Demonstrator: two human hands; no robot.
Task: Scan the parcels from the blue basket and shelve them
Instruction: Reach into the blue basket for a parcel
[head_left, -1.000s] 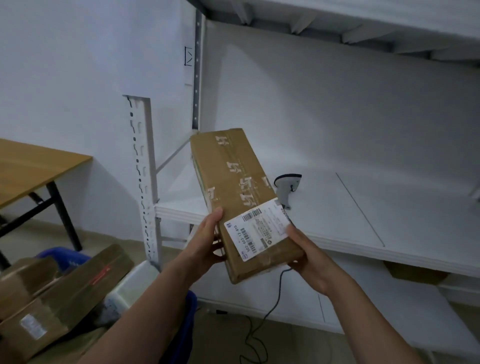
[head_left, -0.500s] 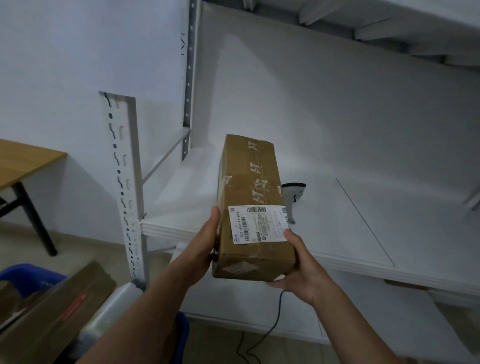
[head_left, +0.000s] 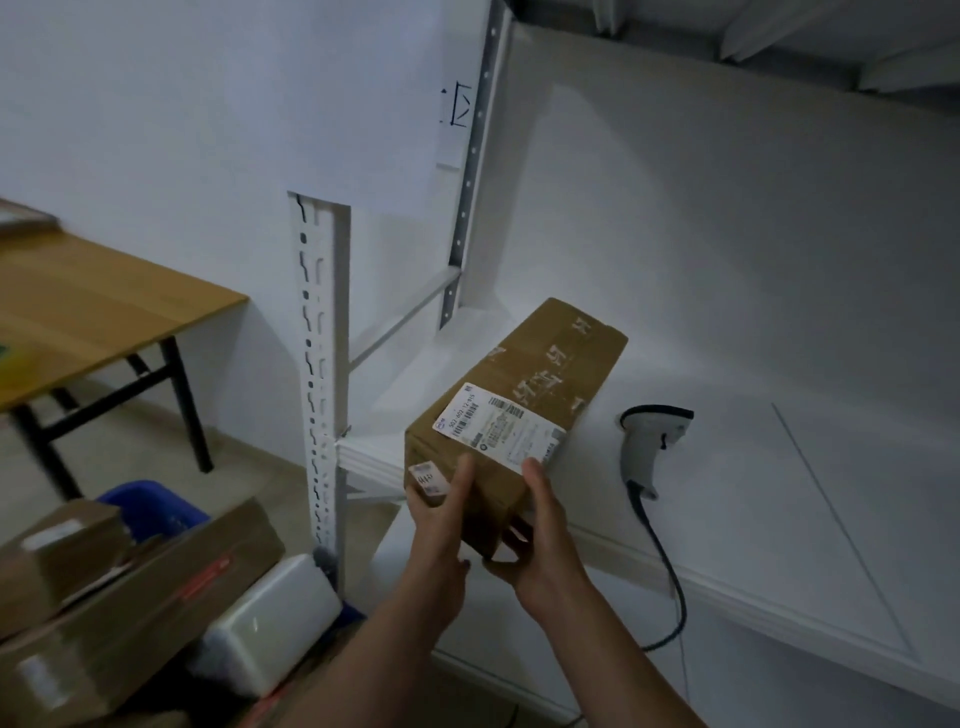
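Head view: low on the left the blue basket (head_left: 150, 506) holds more boxes. Then come the left hand (head_left: 441, 525) and right hand (head_left: 540, 543), both curled round the near end of the long cardboard parcel (head_left: 524, 374), thumbs on top. Its far end is over the white shelf (head_left: 779, 519); whether it rests there I can't tell. It looks stiff, taped and probably light, best held by both long sides. The barcode scanner (head_left: 649, 441) stands just to its right.

Two bare forearms showing from the lower edge of the head view, bare wrists, left grip (head_left: 440, 519) uncovered with thumb and fingers in plain sight, right grip (head_left: 543, 540) uncovered likewise, nails and finer detail lost in the dim light
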